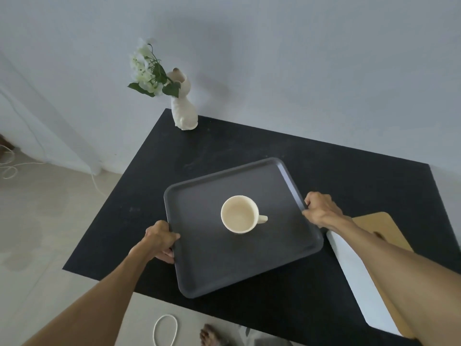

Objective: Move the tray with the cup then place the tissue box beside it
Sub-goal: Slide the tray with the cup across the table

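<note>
A dark grey rectangular tray (199,270) sits turned at an angle over the middle of the black table. An empty cream cup (239,214) stands upright near the tray's centre, handle pointing right. My left hand (161,239) grips the tray's left rim. My right hand (321,208) grips the right rim. The tissue box (354,278), white-sided with a tan wooden lid, lies at the table's right, partly hidden under my right forearm.
A white vase with white flowers (184,106) stands at the table's far left corner by the wall. The black table (249,146) ends close to me. On the floor lie a white cord loop (164,329) and my foot (212,337).
</note>
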